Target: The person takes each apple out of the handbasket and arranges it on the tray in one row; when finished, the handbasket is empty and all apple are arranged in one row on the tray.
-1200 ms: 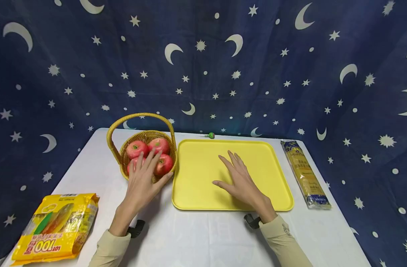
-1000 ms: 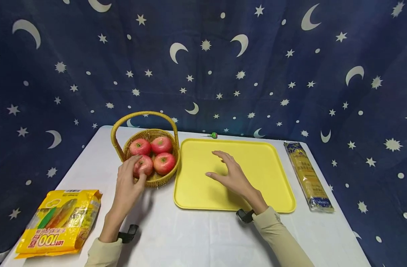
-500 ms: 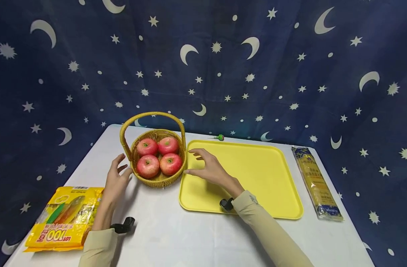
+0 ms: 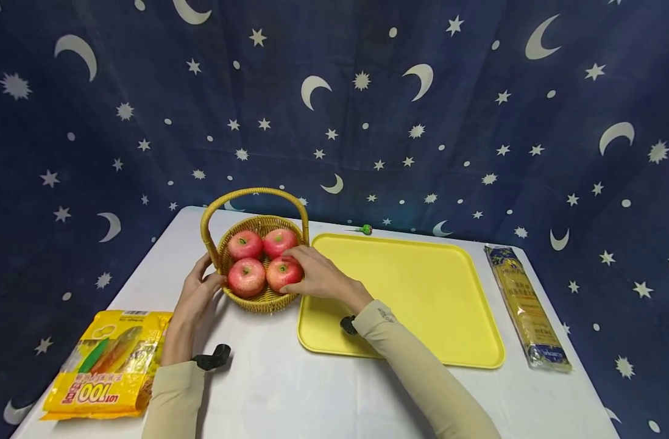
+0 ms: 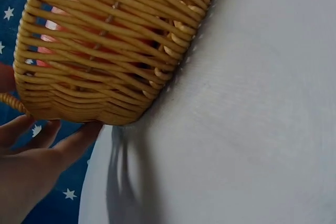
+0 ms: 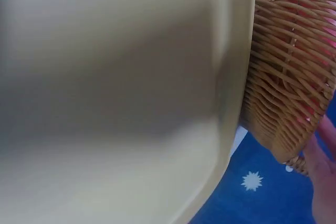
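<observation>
A wicker basket [image 4: 264, 305] with a tall arched handle stands at the table's left, holding several red apples. My left hand [image 4: 195, 297] holds its left side, thumb at the rim and fingers against the outer weave; the left wrist view shows these fingers [image 5: 79, 142] low on the wicker wall. My right hand [image 4: 325, 275] reaches over the right rim and grips the front right apple [image 4: 278, 275], thumb at its near side and fingers over its far side. In the right wrist view the right hand [image 6: 321, 174] shows only partly, beside the basket [image 6: 286, 72].
A yellow tray [image 4: 406, 299] lies close to the basket's right. Farther right is a long pack of noodles [image 4: 526, 305]. A yellow snack bag [image 4: 106, 363] lies at the front left. A small green-topped item [image 4: 366, 229] sits behind the tray, before a starry curtain [image 4: 367, 110].
My left hand has moved from above the apples to the basket's left side. The right hand has moved left from over the tray to the front right apple. The view has shifted slightly.
</observation>
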Motion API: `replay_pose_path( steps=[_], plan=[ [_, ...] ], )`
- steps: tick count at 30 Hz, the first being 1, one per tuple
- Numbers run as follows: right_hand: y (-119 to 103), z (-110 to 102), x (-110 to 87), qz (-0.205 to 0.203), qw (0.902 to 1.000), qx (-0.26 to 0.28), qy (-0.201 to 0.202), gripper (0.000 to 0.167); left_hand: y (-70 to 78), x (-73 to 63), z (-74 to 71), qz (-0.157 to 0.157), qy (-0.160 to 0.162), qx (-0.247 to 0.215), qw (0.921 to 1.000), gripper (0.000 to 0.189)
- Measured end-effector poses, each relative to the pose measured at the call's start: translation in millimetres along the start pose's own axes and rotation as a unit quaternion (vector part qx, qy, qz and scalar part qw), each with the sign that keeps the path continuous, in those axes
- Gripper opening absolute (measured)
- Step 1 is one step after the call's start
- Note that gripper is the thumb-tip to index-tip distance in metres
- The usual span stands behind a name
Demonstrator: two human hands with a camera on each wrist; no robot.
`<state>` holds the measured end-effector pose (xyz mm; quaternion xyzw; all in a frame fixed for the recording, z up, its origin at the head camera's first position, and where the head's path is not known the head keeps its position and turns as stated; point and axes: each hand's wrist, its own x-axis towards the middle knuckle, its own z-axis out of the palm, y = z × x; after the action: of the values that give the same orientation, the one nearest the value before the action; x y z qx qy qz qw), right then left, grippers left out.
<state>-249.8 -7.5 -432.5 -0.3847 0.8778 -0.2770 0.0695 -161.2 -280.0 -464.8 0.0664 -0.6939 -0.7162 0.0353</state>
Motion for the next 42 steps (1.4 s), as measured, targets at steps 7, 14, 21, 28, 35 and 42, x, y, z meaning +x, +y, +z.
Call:
replay_pose_path(
  steps=[7,14,21,28,35,42],
  plan=[
    [-8,1,11.3,0.021,0.9948,-0.095,-0.032,0.077,-3.7,4.4,-0.5,0.009,-0.012,-0.026,0.9995,0.077],
    [-14,6,15.9,0.034,0.9861,-0.158,-0.036,0.074,-4.6,8.2,0.2,0.007,-0.016,0.002,0.9998,0.077],
    [-13,10,15.8,0.032,0.9835,-0.177,-0.021,0.074,-4.1,10.0,-3.3,-0.009,-0.027,0.028,0.9992,0.075],
    [-10,11,11.7,0.017,0.9863,-0.164,0.007,0.072,-0.8,11.5,-6.7,-0.022,-0.036,0.038,0.9984,0.074],
    [-10,9,2.1,-0.005,0.9935,-0.103,0.049,0.072,2.0,11.3,-9.0,-0.023,-0.042,0.038,0.9981,0.073],
    [-11,2,-10.6,-0.035,0.9926,0.06,0.1,0.072,0.5,10.7,-12.9,-0.016,-0.059,0.031,0.9977,0.073]
  ],
)
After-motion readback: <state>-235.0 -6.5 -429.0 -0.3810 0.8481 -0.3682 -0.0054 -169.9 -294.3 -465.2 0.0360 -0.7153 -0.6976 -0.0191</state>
